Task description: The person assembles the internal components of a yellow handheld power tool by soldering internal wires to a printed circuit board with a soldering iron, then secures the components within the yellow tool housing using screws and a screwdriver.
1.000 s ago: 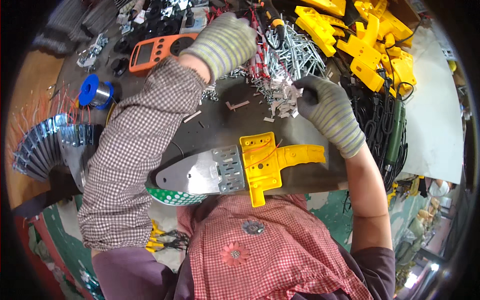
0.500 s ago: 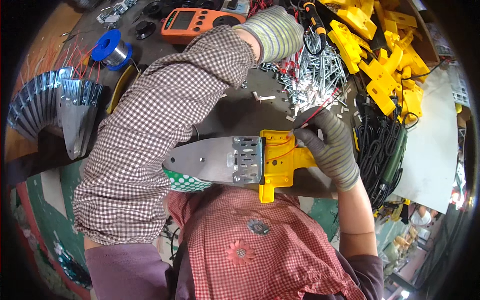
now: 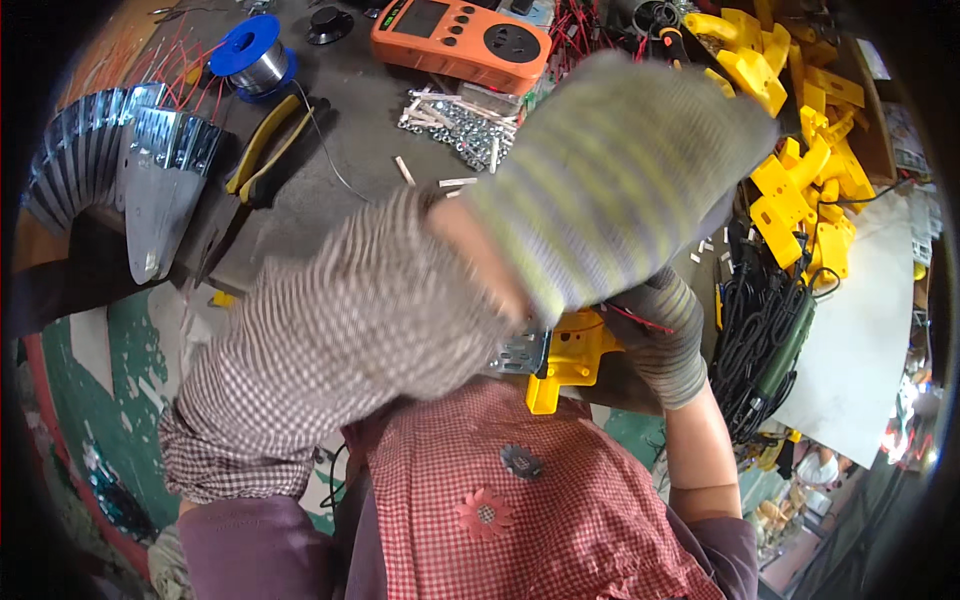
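Yellow plastic handle shell (image 3: 573, 362) lies at the near edge of the dark bench top (image 3: 300, 215), a slotted metal plate (image 3: 519, 355) against its left side; the left hand (image 3: 620, 185), in a striped glove and blurred, hangs over the far part of the shell, its fingers turned out of sight, so whether they are spread or closed I cannot tell; the right hand (image 3: 662, 330) is just beside the shell on the right, a thin red wire (image 3: 645, 322) lying across its bent fingers, though the tips are hidden and I cannot tell whether they grip it; with the left glove covering the shell's far part, a wire could be laid wrongly or pinched unseen, and the loose checked sleeve (image 3: 360, 330) could snag the plate or drag it askew; farther off stand an orange meter (image 3: 465, 42) and a blue spool of solder (image 3: 250, 58), with yellow-handled pliers (image 3: 268, 145) near the spool; small metal nuts (image 3: 462, 132) lie loose left of the left hand, easily scattered by a sweep of that arm; on the right, a heap of yellow shells (image 3: 790, 190) and tangled black cables (image 3: 745, 340) crowd the right hand's side.
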`<state>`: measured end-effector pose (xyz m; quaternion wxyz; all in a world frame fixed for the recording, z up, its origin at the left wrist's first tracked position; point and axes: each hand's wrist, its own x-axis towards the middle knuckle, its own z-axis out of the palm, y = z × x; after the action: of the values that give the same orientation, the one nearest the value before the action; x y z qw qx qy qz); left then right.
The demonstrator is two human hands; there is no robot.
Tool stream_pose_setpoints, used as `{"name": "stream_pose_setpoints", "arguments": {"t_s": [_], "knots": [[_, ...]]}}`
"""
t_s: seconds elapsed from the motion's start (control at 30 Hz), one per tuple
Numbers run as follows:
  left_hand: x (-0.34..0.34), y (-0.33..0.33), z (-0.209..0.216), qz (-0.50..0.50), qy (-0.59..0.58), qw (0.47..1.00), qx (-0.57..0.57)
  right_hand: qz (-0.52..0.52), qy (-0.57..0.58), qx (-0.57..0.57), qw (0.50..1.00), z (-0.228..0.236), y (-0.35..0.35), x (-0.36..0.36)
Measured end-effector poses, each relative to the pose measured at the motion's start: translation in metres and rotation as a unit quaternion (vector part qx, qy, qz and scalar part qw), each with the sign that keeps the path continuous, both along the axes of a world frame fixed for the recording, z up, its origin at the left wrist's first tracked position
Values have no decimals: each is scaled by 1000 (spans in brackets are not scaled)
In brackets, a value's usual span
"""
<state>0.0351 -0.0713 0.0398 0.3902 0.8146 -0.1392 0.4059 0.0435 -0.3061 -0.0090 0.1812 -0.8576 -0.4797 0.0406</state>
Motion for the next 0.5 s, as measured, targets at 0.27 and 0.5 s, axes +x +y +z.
{"name": "stream_pose_setpoints", "arguments": {"t_s": [0.27,0.5], "knots": [[-55,-1,-78,62,166,982,-58,-35,127,30,991,11,19,0],[-55,-3,-87,55,193,980,-16,-72,271,130,951,-6,-5,16]]}}
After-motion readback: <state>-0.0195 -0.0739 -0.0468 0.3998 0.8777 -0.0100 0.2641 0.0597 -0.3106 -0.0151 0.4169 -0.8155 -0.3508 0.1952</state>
